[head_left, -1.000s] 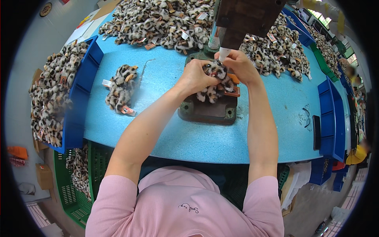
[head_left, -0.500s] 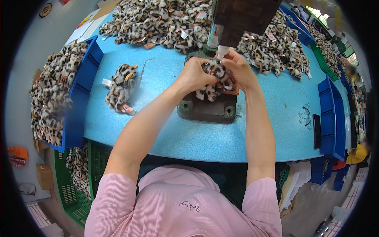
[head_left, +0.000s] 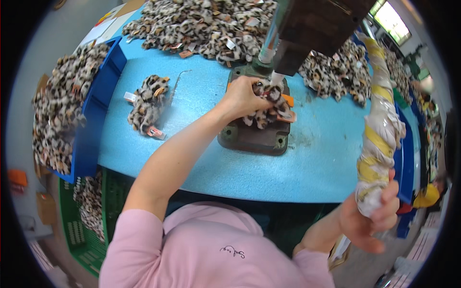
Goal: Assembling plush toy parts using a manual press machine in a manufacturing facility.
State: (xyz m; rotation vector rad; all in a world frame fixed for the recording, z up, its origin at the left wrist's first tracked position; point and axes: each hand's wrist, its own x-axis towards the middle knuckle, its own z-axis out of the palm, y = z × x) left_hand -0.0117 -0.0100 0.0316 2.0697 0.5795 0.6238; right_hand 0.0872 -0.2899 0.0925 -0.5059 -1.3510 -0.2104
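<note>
Left hand (head_left: 242,98) sat on top of a leopard-print furry piece (head_left: 266,108), fingers curled down and clamped on its left side, pinning it to the dark metal base plate (head_left: 254,137) right under the press head (head_left: 307,29). Most of the fuzzy thing stuck out to the right of the fingertips, orange tags (head_left: 288,108) poking out on the far side, well clear of the fingers. White nozzle tip (head_left: 276,79) came down just beside the knuckles, touching or nearly touching the fur, couldn't tell which.

Right hand (head_left: 370,221) was down at the lower right, well apart from the plate, wrapped tight around the bottom of a long lever handle (head_left: 379,125) bound in whitish and yellow tape.

Also spotted on the blue tabletop (head_left: 201,158): a small stack of the same leopard pieces (head_left: 146,103) off to the left, big heaps along the back (head_left: 201,24), more spilling over a blue bin (head_left: 96,110).
</note>
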